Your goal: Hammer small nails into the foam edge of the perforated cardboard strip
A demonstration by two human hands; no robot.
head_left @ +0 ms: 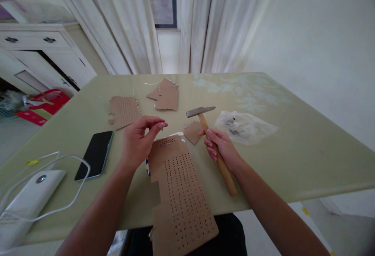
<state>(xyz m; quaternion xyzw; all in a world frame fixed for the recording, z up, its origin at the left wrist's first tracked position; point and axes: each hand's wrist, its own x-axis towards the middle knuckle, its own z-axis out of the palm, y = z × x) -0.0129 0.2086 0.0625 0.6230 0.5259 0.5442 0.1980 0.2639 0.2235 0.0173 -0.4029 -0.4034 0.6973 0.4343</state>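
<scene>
We hold the hammer (pixel 215 146) in our right hand (pixel 219 148), fingers wrapped tight around the wooden handle about midway, its metal head raised just above the tabletop (pixel 293 158). Our left hand (pixel 137 143) has thumb and forefinger pinched together over the top edge of the punched cardboard strip (pixel 181 193), seemingly on a small nail (too tiny to make out for sure). The strip lies in front of us, its near end overhanging the tabletop edge.

To strike well, we judge it best to keep the nail upright, pinch it low with fingertips clear of the hammer's path, and tap lightly first, following the rows of holes already there.

A clear plastic bag (pixel 246 125) lies just right of the hammer head, with a few small dark pieces inside, possibly hardware. Loose cardboard scraps (pixel 166 96) and a phone (pixel 95 154) lie nearby.
</scene>
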